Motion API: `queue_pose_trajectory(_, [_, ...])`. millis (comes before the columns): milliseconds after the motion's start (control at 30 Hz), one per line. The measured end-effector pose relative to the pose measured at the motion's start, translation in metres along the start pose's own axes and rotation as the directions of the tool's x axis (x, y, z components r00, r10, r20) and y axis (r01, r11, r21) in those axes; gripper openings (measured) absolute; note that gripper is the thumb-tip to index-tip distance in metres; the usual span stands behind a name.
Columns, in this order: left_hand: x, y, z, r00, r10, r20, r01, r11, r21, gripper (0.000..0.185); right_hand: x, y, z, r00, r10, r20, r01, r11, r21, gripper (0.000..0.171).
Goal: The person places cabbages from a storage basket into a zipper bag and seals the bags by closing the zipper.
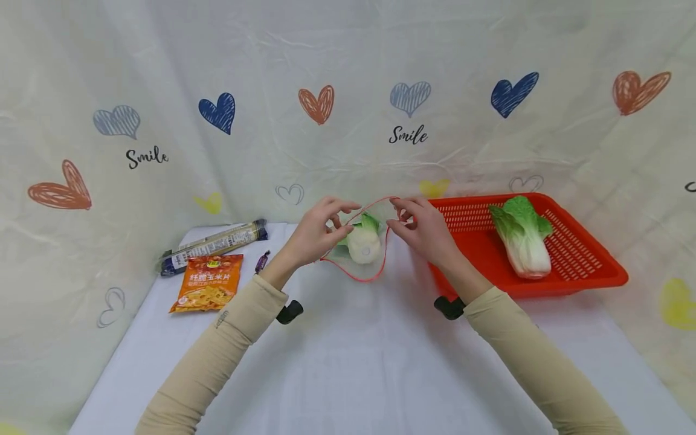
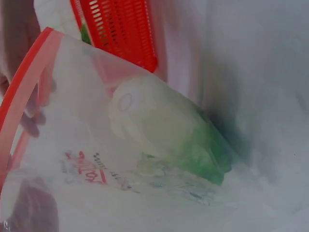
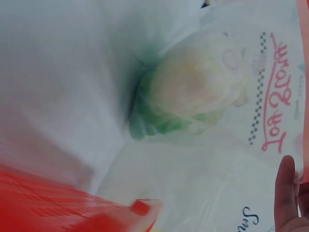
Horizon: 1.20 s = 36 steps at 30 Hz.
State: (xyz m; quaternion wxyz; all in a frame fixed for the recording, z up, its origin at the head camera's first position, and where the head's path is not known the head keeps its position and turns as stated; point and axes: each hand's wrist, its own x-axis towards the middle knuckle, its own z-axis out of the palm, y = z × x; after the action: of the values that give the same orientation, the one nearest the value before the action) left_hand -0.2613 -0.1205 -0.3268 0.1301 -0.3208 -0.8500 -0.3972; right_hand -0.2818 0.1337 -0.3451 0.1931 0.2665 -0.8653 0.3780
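Head view: two cabbages (image 1: 363,240), one bag (image 1: 356,269), one basket (image 1: 576,260).

My clear bag (image 1: 356,257) has a red rim; its cabbage (image 1: 363,240) is green and white, my basket (image 1: 576,254) red, my table (image 1: 348,362) white.

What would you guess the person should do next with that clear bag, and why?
Probably press the red-edged mouth of the bag closed. One cabbage already sits inside, and the left hand and right hand each pinch the open rim on opposite sides, held apart. A second cabbage lies in the red basket, so it might go in first.
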Motion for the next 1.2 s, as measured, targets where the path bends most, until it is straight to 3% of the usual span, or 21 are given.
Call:
queue_pose_trajectory(300, [-0.034, 0.004, -0.019, 0.99, 0.031, 0.141, -0.034, 0.999, 0.019, 0.056, 0.009, 0.002, -0.004, 0.997, 0.076, -0.006, -0.076, 0.997, -0.002, 0.042])
queue_pose_trajectory(567, [-0.035, -0.002, -0.031, 0.976, 0.046, 0.212, -0.068, 0.993, 0.093, 0.048, 0.013, 0.004, -0.007, 0.995, 0.101, -0.013, -0.1, 0.995, 0.01, 0.037])
queue_pose_trajectory(667, [-0.031, -0.001, -0.037, 0.979, 0.111, 0.172, -0.139, 0.978, 0.158, 0.046, 0.015, 0.0, -0.011, 0.992, 0.125, 0.0, -0.125, 0.992, 0.035, 0.038])
queue_pose_trajectory(767, [-0.026, 0.001, -0.046, 0.976, 0.204, 0.075, -0.215, 0.954, 0.21, 0.046, 0.017, -0.008, -0.022, 0.98, 0.195, 0.042, -0.198, 0.975, 0.101, 0.04])
queue_pose_trajectory(867, [-0.02, 0.005, -0.057, 0.956, 0.293, -0.035, -0.279, 0.935, 0.218, 0.044, 0.021, -0.018, -0.037, 0.954, 0.281, 0.106, -0.297, 0.935, 0.196, 0.042])
queue_pose_trajectory(967, [-0.016, 0.003, -0.066, 0.935, 0.337, -0.109, -0.314, 0.931, 0.188, 0.042, 0.025, -0.027, -0.051, 0.93, 0.328, 0.164, -0.364, 0.882, 0.299, 0.043])
queue_pose_trajectory(1000, [-0.016, 0.001, -0.068, 0.935, 0.335, -0.115, -0.314, 0.934, 0.171, 0.042, 0.026, -0.029, -0.054, 0.927, 0.331, 0.178, -0.373, 0.871, 0.321, 0.043])
queue_pose_trajectory(1067, [-0.019, -0.007, -0.069, 0.95, 0.295, -0.101, -0.281, 0.951, 0.13, 0.043, 0.028, -0.031, -0.058, 0.923, 0.326, 0.202, -0.38, 0.853, 0.359, 0.043])
queue_pose_trajectory(1200, [-0.025, -0.022, -0.062, 0.989, 0.145, -0.042, -0.144, 0.989, 0.025, 0.046, 0.027, -0.032, -0.061, 0.914, 0.322, 0.247, -0.395, 0.843, 0.364, 0.042])
